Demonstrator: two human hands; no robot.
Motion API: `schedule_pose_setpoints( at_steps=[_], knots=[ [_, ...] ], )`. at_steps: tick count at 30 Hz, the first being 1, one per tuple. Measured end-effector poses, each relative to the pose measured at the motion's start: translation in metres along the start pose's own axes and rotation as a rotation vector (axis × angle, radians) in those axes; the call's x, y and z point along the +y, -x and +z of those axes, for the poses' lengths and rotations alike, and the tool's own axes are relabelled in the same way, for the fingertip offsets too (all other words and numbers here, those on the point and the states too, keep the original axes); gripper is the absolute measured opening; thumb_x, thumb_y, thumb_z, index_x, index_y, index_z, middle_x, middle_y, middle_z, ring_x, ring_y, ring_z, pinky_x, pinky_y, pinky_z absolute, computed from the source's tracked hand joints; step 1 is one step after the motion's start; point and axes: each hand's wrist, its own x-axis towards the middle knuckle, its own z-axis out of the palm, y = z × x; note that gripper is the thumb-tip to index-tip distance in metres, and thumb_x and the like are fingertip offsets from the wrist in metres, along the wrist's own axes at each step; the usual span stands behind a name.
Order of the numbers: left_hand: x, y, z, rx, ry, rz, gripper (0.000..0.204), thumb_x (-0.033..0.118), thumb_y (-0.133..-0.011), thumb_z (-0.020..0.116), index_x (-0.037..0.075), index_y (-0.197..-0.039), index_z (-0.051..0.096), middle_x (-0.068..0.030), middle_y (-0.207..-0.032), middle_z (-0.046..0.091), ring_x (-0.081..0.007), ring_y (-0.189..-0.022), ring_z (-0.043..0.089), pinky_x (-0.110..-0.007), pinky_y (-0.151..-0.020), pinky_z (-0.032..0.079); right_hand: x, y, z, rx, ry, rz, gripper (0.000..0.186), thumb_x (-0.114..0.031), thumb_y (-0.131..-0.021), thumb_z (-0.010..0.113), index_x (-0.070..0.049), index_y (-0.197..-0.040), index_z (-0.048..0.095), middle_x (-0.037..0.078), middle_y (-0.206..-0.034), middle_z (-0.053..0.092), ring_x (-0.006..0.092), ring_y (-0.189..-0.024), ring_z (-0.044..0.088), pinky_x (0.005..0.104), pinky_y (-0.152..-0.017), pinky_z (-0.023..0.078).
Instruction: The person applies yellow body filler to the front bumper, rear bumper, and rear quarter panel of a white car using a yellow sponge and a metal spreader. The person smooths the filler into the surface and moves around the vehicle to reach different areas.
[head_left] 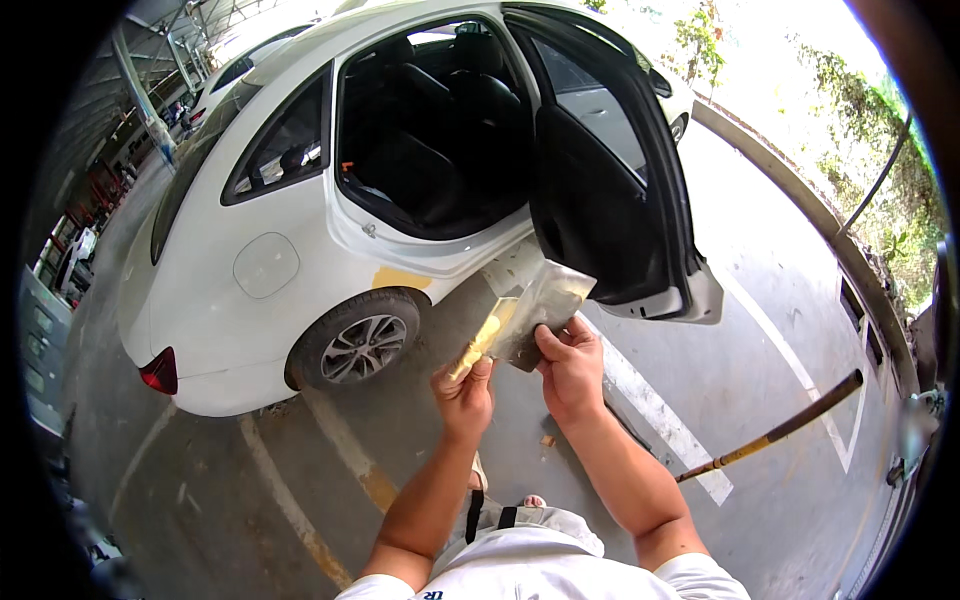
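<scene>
My left hand (465, 402) pinches a flat putty scraper (484, 340) coated with yellow paste. In my right hand (573, 372) is a thin grey metal plate (556, 296), gripped by its lower edge with the thumb on top. The scraper's coated edge meets or overlaps the plate's left side; whether they touch, I cannot tell. Beyond my hands stands a white car (230, 325), with a patch of yellow filler (402, 278) on the panel above its rear wheel (362, 348).
The car's rear door (610, 190) hangs wide open at the right, exposing dark seats. A stick with a yellowish shaft (770, 437) angles up from the lower right. White lines (660, 415) mark the grey floor, and a low wall (800, 190) runs along the right.
</scene>
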Motion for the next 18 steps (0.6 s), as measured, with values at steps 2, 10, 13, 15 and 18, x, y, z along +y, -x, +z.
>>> schedule_pose_setpoints(
  at_steps=[2,10,13,15,18],
  knots=[
    [0.005,0.015,0.005,-0.050,-0.151,0.107,0.016,0.001,-0.086,0.061,-0.003,-0.101,0.065,-0.0070,-0.082,0.066,-0.0110,-0.071,0.061,-0.025,-0.065,0.048,-0.009,0.017,-0.010,-0.052,0.078,-0.186,0.023,0.006,-0.085,0.056,0.003,-0.108,0.058,0.007,-0.098,0.064,0.0132,-0.087,0.061,0.0268,-0.078,0.050],
    [0.063,0.039,0.024,-0.215,-0.714,0.259,0.017,0.002,-0.084,0.062,-0.003,-0.100,0.064,-0.0141,-0.073,0.065,-0.0158,-0.062,0.063,-0.026,-0.058,0.047,-0.035,0.063,-0.015,-0.098,0.465,-0.624,0.012,0.011,-0.077,0.062,0.001,-0.078,0.056,-0.006,-0.067,0.048,0.0021,-0.063,0.037,0.0177,-0.056,0.033],
    [0.086,0.039,0.028,-0.269,-0.948,0.195,0.014,0.003,-0.085,0.059,-0.003,-0.097,0.063,-0.0134,-0.073,0.064,-0.0143,-0.063,0.059,-0.027,-0.058,0.046,-0.043,0.073,-0.014,-0.149,0.603,-0.664,0.013,0.009,-0.077,0.064,0.001,-0.075,0.054,-0.006,-0.068,0.048,0.0019,-0.065,0.037,0.0176,-0.057,0.034],
    [0.096,0.036,0.017,-0.301,-0.874,0.036,0.010,0.004,-0.087,0.056,-0.003,-0.092,0.062,-0.0078,-0.071,0.061,-0.0097,-0.064,0.053,-0.026,-0.059,0.044,-0.052,0.072,-0.018,-0.123,0.511,-0.745,0.014,0.008,-0.078,0.065,0.000,-0.074,0.054,-0.006,-0.069,0.049,0.0022,-0.067,0.039,0.0175,-0.060,0.035],
    [0.106,0.030,-0.004,-0.290,-0.559,-0.275,0.011,0.004,-0.090,0.051,-0.001,-0.092,0.061,0.0013,-0.071,0.056,-0.0049,-0.066,0.046,-0.023,-0.062,0.040,-0.059,0.060,-0.025,-0.066,0.182,-0.636,0.011,0.005,-0.086,0.060,-0.003,-0.078,0.061,-0.005,-0.078,0.059,0.0034,-0.071,0.048,0.0188,-0.067,0.040]
  ],
)
